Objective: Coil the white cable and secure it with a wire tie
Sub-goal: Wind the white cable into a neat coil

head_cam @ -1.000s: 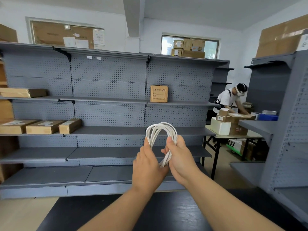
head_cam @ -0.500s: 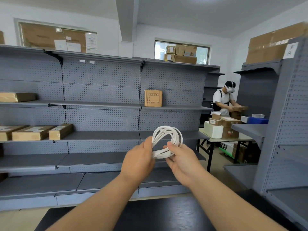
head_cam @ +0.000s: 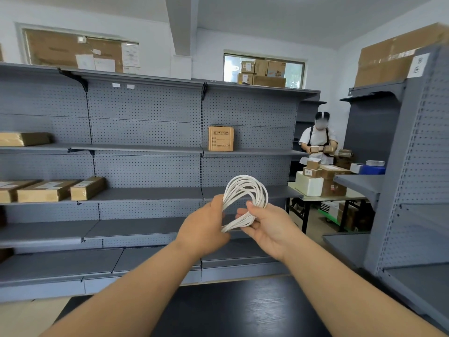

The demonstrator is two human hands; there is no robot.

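The white cable (head_cam: 245,188) is wound into a bundle of several loops and held up in the air in front of me. My left hand (head_cam: 202,229) grips the left side of the bundle, back of the hand toward me. My right hand (head_cam: 267,227) holds the lower right part, its thumb over the strands and its fingers underneath. The top of the coil arches above both hands. No wire tie is visible.
A dark table (head_cam: 230,310) lies below my arms. Grey pegboard shelving (head_cam: 145,166) with cardboard boxes (head_cam: 220,138) fills the wall ahead. Another grey shelf unit (head_cam: 413,190) stands close on the right. A person (head_cam: 318,139) handles boxes at a far table (head_cam: 340,198).
The coil has turned from a narrow upright bundle into a rounder, open loop. My right hand has shifted lower on it. The view has swung slightly left.
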